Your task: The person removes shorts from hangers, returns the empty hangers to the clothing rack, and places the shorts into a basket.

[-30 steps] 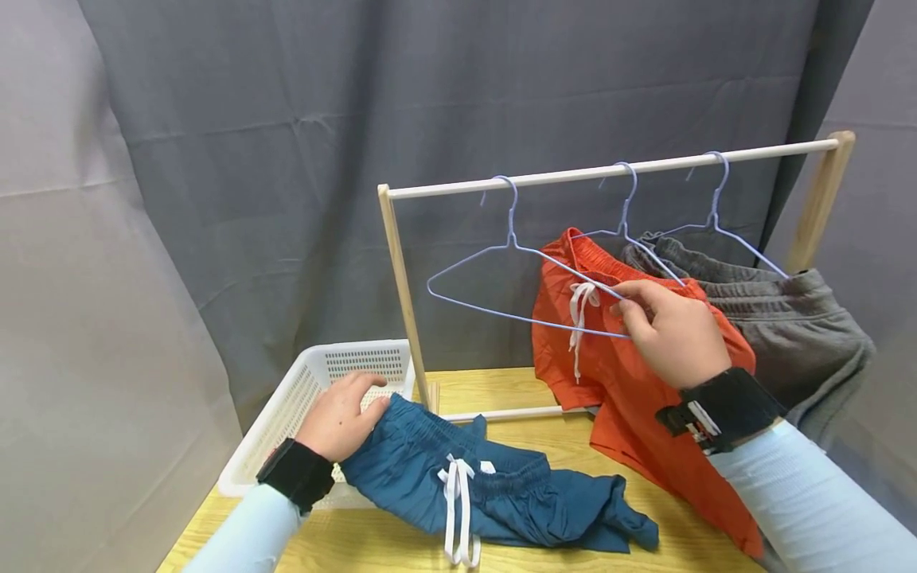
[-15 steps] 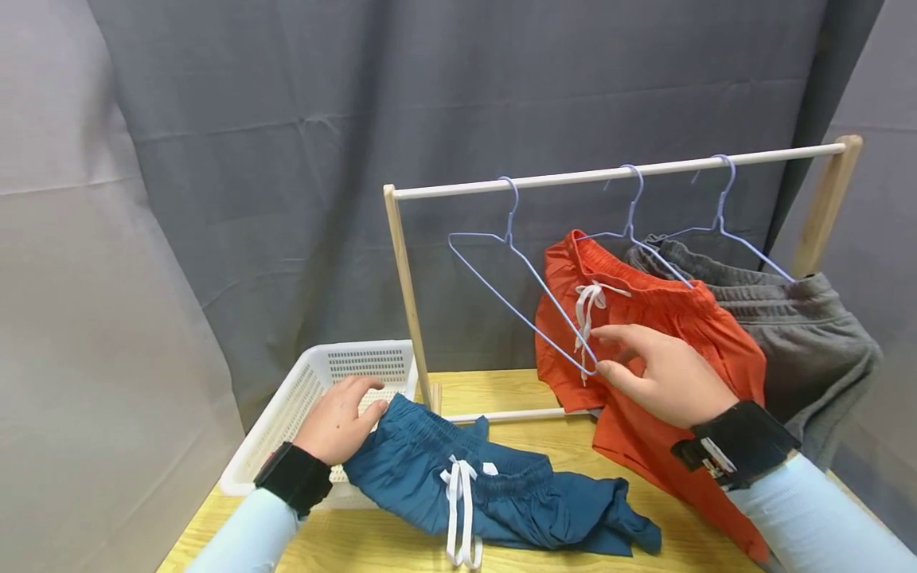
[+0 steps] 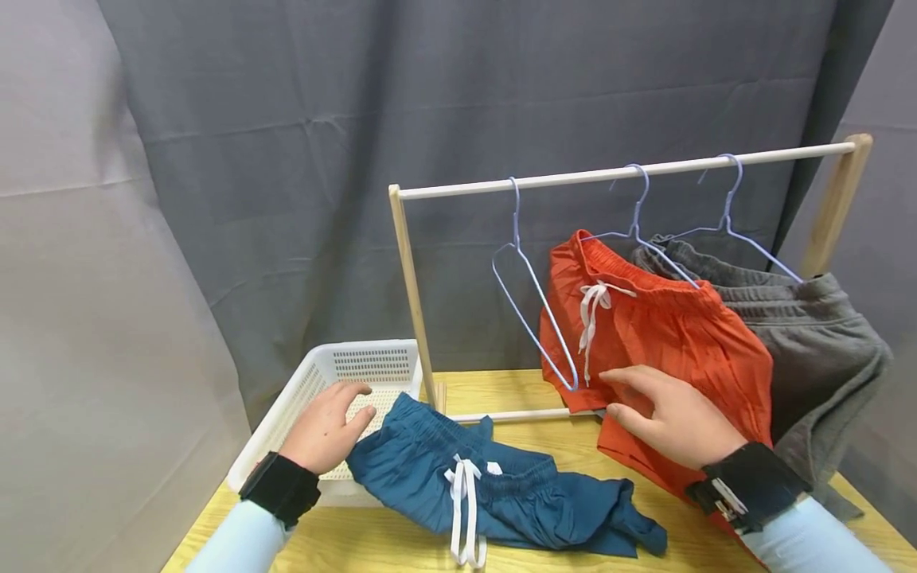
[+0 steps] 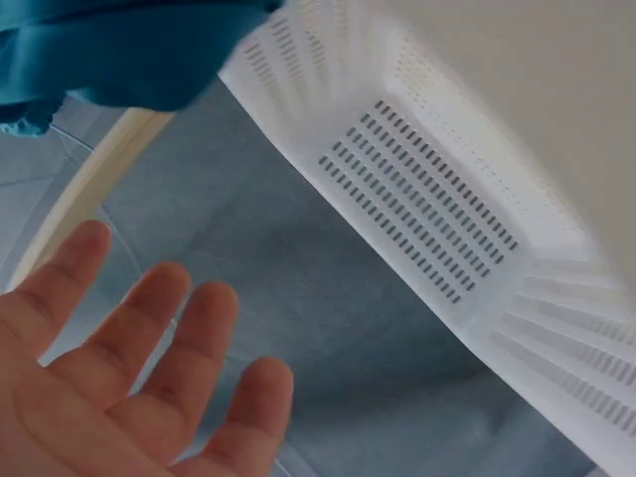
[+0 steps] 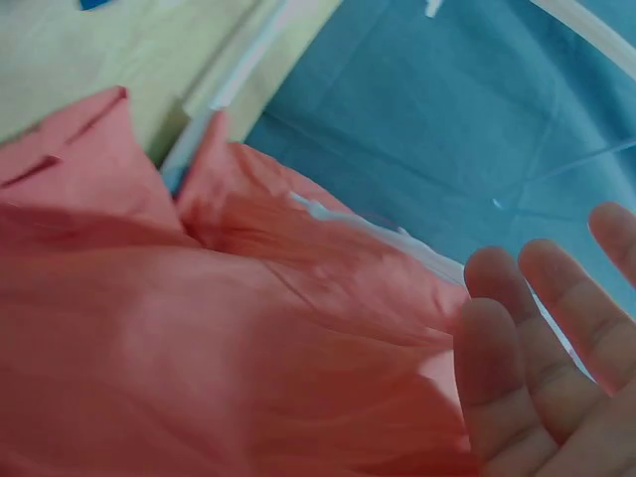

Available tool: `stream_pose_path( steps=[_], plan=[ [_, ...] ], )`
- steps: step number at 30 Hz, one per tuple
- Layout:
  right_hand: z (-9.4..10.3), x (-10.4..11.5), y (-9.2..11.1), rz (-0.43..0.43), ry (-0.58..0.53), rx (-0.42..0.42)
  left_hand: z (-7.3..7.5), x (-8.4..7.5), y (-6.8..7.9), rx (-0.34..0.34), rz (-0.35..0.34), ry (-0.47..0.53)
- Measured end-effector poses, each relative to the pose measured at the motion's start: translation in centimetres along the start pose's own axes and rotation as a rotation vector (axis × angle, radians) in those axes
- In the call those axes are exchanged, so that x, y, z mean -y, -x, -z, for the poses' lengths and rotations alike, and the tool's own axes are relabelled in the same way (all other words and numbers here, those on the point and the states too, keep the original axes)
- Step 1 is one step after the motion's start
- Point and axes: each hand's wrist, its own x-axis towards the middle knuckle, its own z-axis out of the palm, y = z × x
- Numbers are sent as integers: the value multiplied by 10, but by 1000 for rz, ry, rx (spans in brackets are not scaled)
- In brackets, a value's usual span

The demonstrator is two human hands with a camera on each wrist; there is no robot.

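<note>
Blue drawstring shorts (image 3: 501, 485) lie on the table in the head view, their waistband end close to my left hand (image 3: 325, 428). That hand hovers over the basket's near side with its fingers loosely spread, and nothing shows in its grasp. An unloaded light-purple hanger (image 3: 530, 294) hangs turned on the rail. My right hand (image 3: 673, 418) stands apart from the hanger, in front of the orange shorts (image 3: 645, 326), fingers relaxed and thumb separate. In the right wrist view the fingers (image 5: 492, 363) hold nothing, with orange cloth beside them.
A white perforated basket (image 3: 286, 406) stands at the left of the rack's wooden post (image 3: 413, 294). Orange shorts and grey shorts (image 3: 809, 334) hang on hangers along the white rail (image 3: 573, 181). Grey cloth (image 3: 286, 159) forms the backdrop behind the wooden table (image 3: 344, 541).
My right hand has let go of the empty hanger and lowered; the hanger has swung round on the rail. My left hand has drawn slightly left, away from the blue shorts.
</note>
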Motion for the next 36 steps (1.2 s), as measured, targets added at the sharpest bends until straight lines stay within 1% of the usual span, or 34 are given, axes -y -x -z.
stream_pose_path(
  steps=[6,11,15,19,26,32,36],
  plan=[
    [-10,-8,9,-24,-12,20,2,12,14,-9,85,-63],
    [-18,-14,17,-52,-31,43,3,27,25,-11,146,-127],
    [-22,-17,21,-60,-37,49,4,42,35,-15,179,-162],
    [-24,-19,23,-67,-38,51,4,58,42,-12,207,-173],
    [-29,-22,28,-64,-61,59,-1,81,53,31,285,-180],
    [-35,-26,32,-71,-65,53,-6,93,58,56,336,-193],
    [-38,-27,33,-91,-75,67,-4,98,60,46,346,-204]
  ],
)
